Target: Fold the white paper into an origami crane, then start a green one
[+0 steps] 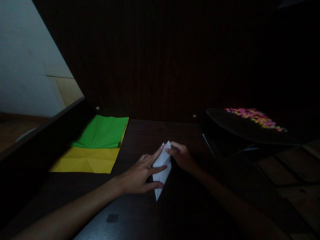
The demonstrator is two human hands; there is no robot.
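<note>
A white sheet of paper (160, 163), folded into a narrow kite shape with pointed ends, lies on the dark tabletop. A crease runs along its length, and its lower tip points toward me. Across it from the left, my left hand (141, 173) rests with fingers spread, pressing the paper in several places. At the upper right, my right hand (183, 155) pinches the paper's edge near the top point, thumb on the upper face. Some of its other fingers are hidden behind the paper and in shadow.
Left of my hands, a creased green sheet (102, 131) overlaps a creased yellow sheet (86, 160). A dark raised side board (45, 125) borders the left, and a dark upright panel (150, 66) the back. Small colourful pieces (255, 117) sit on a dark curved surface at right.
</note>
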